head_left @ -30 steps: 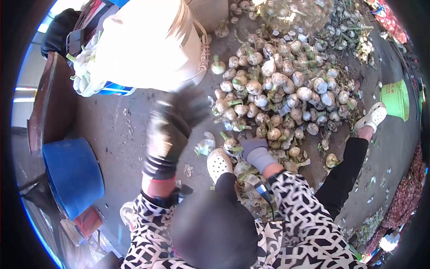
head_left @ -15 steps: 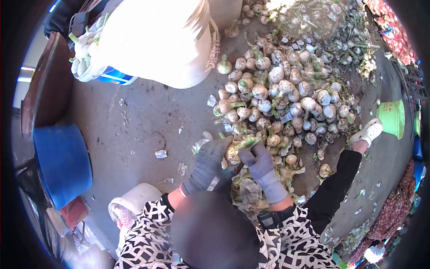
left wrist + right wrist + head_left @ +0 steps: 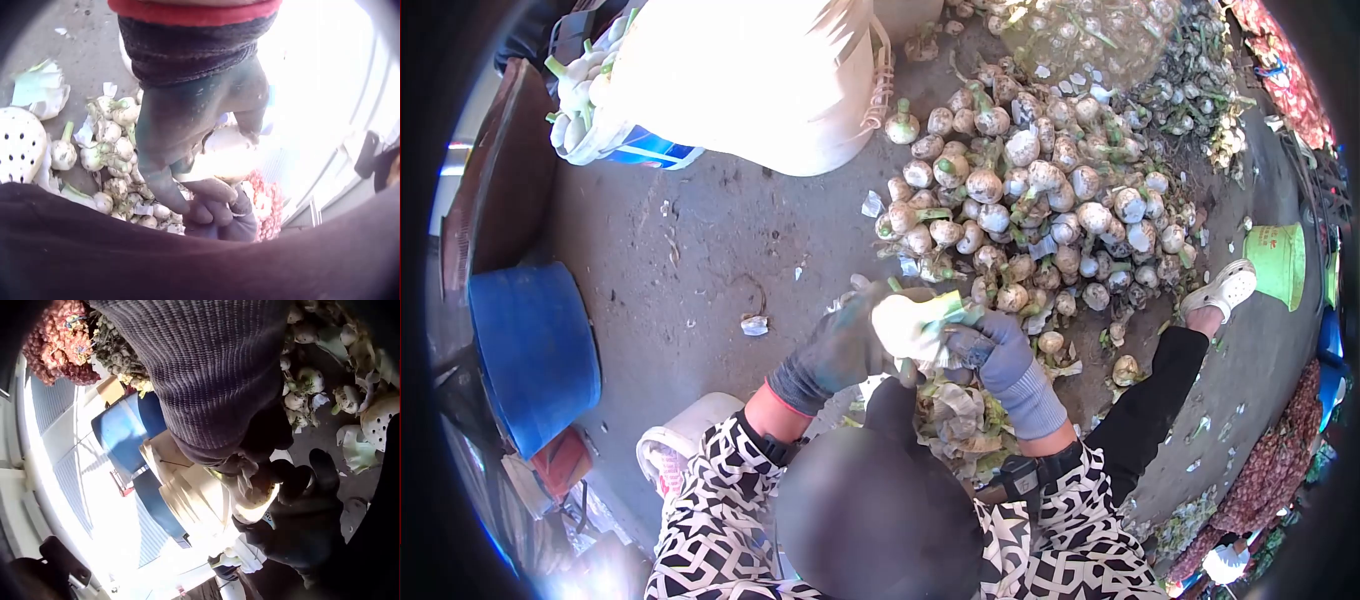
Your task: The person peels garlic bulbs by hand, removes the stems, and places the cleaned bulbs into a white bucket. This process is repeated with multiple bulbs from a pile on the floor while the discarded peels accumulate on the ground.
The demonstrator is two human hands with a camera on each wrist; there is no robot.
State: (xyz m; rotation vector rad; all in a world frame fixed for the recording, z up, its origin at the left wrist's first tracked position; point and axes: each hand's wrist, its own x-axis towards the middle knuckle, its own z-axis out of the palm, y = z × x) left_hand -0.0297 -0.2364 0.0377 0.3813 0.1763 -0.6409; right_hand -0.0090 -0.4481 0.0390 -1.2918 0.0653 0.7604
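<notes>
A pale garlic bulb (image 3: 905, 325) with a cut green stem is held up between both gloved hands, over the floor in front of the person. My left hand (image 3: 840, 345), in a dark grey glove with a red-edged cuff, grips the bulb's left side. On its right, the fingers of my right hand (image 3: 997, 350), in a light grey knitted glove, pinch loose outer skin by the stem. The bulb (image 3: 250, 503) shows partly peeled in the right wrist view, the left glove (image 3: 300, 519) around it. Glare washes out part of the bulb (image 3: 228, 153) in the left wrist view.
A large heap of unpeeled garlic (image 3: 1040, 200) lies ahead. Peeled skins (image 3: 960, 420) are piled below the hands. At upper left stand a big white bucket (image 3: 840, 130) and a pail of cleaned bulbs (image 3: 590, 135). A blue tub (image 3: 535, 350) sits left, a green bucket (image 3: 1275, 265) right.
My left hand has swung from the left to the bulb, which both hands have lifted from the heap's near edge. Brown outer skin has come away, showing a whiter surface.
</notes>
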